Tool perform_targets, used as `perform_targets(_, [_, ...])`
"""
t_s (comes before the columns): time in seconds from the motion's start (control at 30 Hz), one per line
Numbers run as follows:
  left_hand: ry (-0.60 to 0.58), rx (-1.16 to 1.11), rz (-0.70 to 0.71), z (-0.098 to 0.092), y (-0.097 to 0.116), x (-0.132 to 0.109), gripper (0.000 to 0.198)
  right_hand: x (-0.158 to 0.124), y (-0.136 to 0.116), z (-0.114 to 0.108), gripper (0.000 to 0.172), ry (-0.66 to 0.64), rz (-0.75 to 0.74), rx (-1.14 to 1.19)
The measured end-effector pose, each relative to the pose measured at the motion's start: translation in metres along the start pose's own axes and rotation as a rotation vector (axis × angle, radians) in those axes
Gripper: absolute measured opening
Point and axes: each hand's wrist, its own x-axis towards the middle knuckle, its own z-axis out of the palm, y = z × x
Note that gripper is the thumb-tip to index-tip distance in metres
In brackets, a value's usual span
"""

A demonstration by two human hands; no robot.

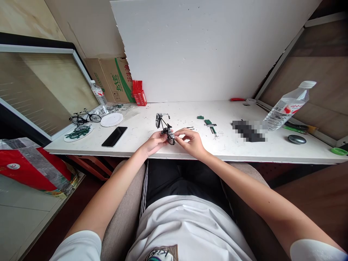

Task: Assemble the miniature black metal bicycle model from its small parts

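Bicycle (166,129), miniature, sits held in the left hand (155,143) above the tabletop (136,143); the right hand (192,143) pinches narrowly at its near wheel (171,139), on what I can't tell. Something so slender wants steady support, light pressure.

Red carton (139,95) beside cardboard box (116,85)

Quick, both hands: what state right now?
Left hand: closed, holding the model bike.
Right hand: at the bike's near wheel; grip can't be told.
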Motion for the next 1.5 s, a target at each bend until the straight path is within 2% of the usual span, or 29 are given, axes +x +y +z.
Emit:
perform_targets(0.13, [0.055,-0.022,0.043,0.001,-0.003,0.002,0.032,0.000,-0.004,-0.001,0.035,-0.012,0.014,-0.032])
perform_targets(0.33, [0.115,0.004,0.054,0.005,-0.004,0.001,0.039,0.000,0.000,0.002,0.038,0.072,0.137,-0.038])
perform_targets(0.57, [0.117,0.000,0.080,0.009,-0.005,0.002,0.045,0.003,0.009,-0.003,0.039,0.085,0.089,-0.086])
perform_targets(0.9, [0.132,0.052,0.094,0.014,-0.007,0.003,0.049,0.010,0.020,-0.008,0.044,0.043,0.159,-0.036])
perform_targets(1.03, [0.170,0.032,0.097,0.012,-0.008,0.005,0.050,0.017,0.024,-0.022,0.050,-0.050,0.165,-0.012])
perform_targets(1.13, [0.209,0.012,0.110,0.008,-0.010,0.007,0.050,0.024,0.032,-0.039,0.053,0.007,0.152,-0.084])
perform_targets(1.27, [0.249,-0.025,0.121,0.005,-0.011,0.009,0.047,0.032,0.047,-0.065,0.043,0.033,0.186,-0.291])
perform_targets(1.37, [0.251,-0.040,0.127,0.006,-0.011,0.008,0.044,0.035,0.052,-0.082,0.036,-0.060,0.214,-0.405])
perform_targets(1.5, [0.254,-0.030,0.116,0.008,-0.010,0.008,0.041,0.037,0.045,-0.102,0.028,-0.310,0.249,-0.553])
